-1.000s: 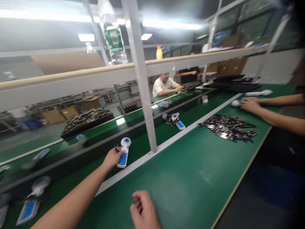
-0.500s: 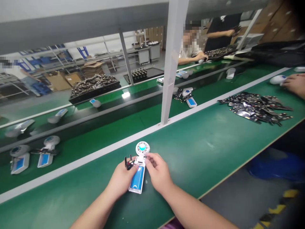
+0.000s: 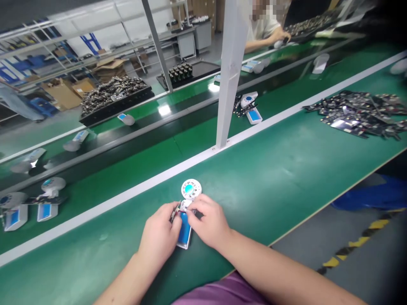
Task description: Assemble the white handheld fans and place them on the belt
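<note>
An opened white handheld fan (image 3: 191,189) lies on the green bench, its round head pointing away from me and a blue battery (image 3: 184,231) showing in the handle. My left hand (image 3: 162,228) is closed beside the handle, pinching a small dark circuit board (image 3: 175,211) on edge. Thin wires (image 3: 182,210) run from the board toward my right fingertips. My right hand (image 3: 210,218) is closed over the fan's neck, thumb and fingers pinched at these wires; its palm and fingers hide part of the handle.
A pile of dark circuit boards (image 3: 359,112) lies on the bench to the right. A white post (image 3: 229,80) rises from the bench's far rail. Beyond it, a green conveyor (image 3: 152,154) carries several opened fans (image 3: 254,115). Across it, a person (image 3: 267,31) works.
The circuit board has turned up on edge between my left fingers. My right fingers have moved in over the neck toward the wires. The view has tilted down.
</note>
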{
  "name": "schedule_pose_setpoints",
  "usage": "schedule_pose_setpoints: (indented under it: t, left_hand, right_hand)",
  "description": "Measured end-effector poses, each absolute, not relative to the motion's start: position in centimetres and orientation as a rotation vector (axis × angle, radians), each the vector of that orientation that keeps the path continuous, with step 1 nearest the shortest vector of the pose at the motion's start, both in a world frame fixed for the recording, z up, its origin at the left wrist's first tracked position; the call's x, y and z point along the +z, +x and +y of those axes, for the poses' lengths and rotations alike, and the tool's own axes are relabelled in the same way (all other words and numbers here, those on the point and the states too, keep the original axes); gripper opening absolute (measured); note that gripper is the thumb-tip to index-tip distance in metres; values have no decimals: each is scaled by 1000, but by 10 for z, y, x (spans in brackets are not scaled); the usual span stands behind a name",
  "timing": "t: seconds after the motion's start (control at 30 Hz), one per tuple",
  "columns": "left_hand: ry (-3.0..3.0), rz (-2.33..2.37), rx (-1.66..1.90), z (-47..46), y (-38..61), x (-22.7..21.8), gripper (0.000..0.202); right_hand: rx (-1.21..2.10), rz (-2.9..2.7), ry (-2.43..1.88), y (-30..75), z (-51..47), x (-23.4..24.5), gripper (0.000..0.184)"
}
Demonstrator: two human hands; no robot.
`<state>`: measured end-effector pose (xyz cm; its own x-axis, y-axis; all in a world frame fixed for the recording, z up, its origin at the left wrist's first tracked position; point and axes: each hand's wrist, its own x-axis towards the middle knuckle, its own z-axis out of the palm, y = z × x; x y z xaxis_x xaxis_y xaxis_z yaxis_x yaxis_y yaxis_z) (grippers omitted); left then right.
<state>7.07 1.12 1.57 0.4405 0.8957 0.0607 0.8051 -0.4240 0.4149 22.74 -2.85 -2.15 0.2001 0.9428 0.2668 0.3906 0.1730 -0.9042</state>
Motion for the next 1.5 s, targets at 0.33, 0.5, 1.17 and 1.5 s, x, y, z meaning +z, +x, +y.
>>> schedule_pose_setpoints:
  t: [0.33, 0.5, 1.17, 1.5]
  left_hand:
    - [2608, 1269, 600, 3, 70, 10, 20]
    - [2689, 1232, 583, 2, 72, 11, 22]
    - [2835, 1123, 576, 1, 70, 12, 25]
    - [2778, 1174, 531, -1, 70, 12, 22]
  right_hand:
    - [606, -1504, -1465, 218, -33, -22, 12]
    - [646, -1464, -1461, 220, -33, -19, 14]
    - [697, -1443, -1455, 223, -33, -18, 22]
    - [671, -1372, -1444, 222, -33, -20, 14]
